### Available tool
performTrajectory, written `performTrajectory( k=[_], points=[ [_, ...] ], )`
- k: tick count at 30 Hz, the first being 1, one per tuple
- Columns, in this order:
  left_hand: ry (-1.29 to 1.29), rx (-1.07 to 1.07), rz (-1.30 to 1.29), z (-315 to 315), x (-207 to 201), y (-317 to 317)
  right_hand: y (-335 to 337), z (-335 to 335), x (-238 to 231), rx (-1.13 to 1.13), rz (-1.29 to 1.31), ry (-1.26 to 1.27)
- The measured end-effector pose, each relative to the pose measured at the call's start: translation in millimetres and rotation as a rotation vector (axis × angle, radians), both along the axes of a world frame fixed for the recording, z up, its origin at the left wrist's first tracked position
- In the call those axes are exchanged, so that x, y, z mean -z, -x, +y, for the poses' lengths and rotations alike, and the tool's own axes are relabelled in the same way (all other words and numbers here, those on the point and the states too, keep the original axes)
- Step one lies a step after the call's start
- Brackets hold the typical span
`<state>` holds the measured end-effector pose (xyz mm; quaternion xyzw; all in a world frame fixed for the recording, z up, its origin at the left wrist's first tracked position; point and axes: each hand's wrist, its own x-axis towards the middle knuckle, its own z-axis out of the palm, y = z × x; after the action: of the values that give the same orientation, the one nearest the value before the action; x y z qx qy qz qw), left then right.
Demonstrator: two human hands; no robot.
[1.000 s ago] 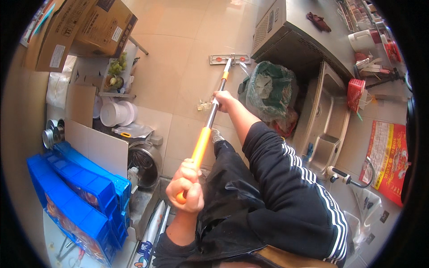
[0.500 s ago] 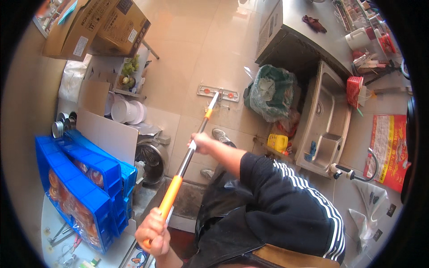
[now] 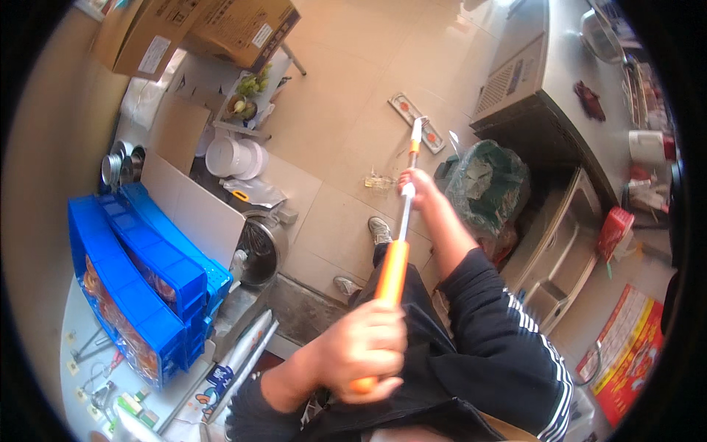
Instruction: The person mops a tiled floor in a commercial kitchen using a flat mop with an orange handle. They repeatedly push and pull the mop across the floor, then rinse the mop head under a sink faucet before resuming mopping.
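A flat mop [image 3: 393, 272] with an orange grip and a metal pole slants away from me across the floor. My left hand [image 3: 361, 346] is wrapped round the orange grip near its near end. Farther along the pole, my right hand [image 3: 418, 187] is closed round the metal shaft. The mop's flat rectangular head [image 3: 403, 108] lies on the tiles, turned slantwise, and its plate has two orange parts. Some small yellowish debris [image 3: 378, 180] lies on the floor, left of my right hand.
A green bin [image 3: 495, 175] lined with clear plastic stands at the right, before a steel sink [image 3: 563, 254]. To the left are stacked blue crates [image 3: 151, 283], white tubs [image 3: 230, 157], a metal mixing bowl [image 3: 265, 247] and cardboard boxes [image 3: 243, 33]. My shoes [image 3: 379, 230] are on the tiles.
The mop head has moved farther from me and turned from level to slantwise. Both hands have moved rightward in view with the pole, which stands steeper. The whole view has shifted.
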<state>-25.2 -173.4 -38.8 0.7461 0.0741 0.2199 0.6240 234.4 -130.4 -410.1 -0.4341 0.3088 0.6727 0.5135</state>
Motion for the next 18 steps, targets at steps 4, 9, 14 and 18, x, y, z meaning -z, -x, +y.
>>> performTrajectory(
  k=[4, 9, 14, 18],
  points=[
    [-0.121, 0.105, -0.112, 17.0, 24.8, -56.4, -58.0, 32.0, 11.5, -0.174, -0.015, 0.105],
    [-0.051, -0.231, -0.196, 45.7, 31.3, -20.4, -19.8, 89.3, 14.6, -0.388, -0.279, 0.097],
    [-0.033, -0.404, -0.143, 33.6, 15.7, 25.8, 62.8, 122.7, 1.3, -0.671, -0.364, 0.076],
    [-0.013, -0.582, -0.1, 14.9, -1.2, 60.7, 141.4, 132.6, -14.2, -0.835, -0.451, 0.087]
  ],
)
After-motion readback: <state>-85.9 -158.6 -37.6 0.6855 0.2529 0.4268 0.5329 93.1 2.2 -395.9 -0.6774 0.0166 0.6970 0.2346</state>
